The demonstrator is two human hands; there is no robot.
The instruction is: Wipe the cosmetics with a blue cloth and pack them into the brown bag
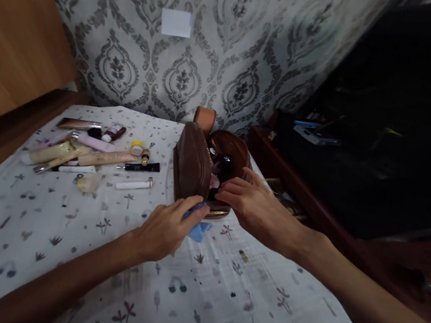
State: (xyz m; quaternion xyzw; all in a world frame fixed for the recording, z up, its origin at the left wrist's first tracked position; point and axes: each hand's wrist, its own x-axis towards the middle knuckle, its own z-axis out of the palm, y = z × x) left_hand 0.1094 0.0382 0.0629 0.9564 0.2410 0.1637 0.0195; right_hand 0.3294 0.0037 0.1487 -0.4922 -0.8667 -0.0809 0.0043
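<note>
A brown cosmetic bag (193, 164) stands unzipped on the cloth-covered table, with its lid (241, 149) folded back to the right. Inside it are a dark round shiny item (224, 166) and some pinkish thing, hard to make out. At the bag's front edge my left hand (168, 227) pinches a blue cloth (200, 231), part of which hangs below the fingers. My right hand (253, 204) reaches in over the opening from the right, fingers stretched and somewhat apart. Its thumb is hidden, and nothing shows in its grip.
Several cosmetic tubes (107, 157) lie in a heap on the left of the patterned tablecloth (105, 263). A white tube (134, 185) and a black pen-like tube (140, 167) lie nearer the bag. Behind it stands an orange-brown roll-shaped object (205, 119) by the wall.
</note>
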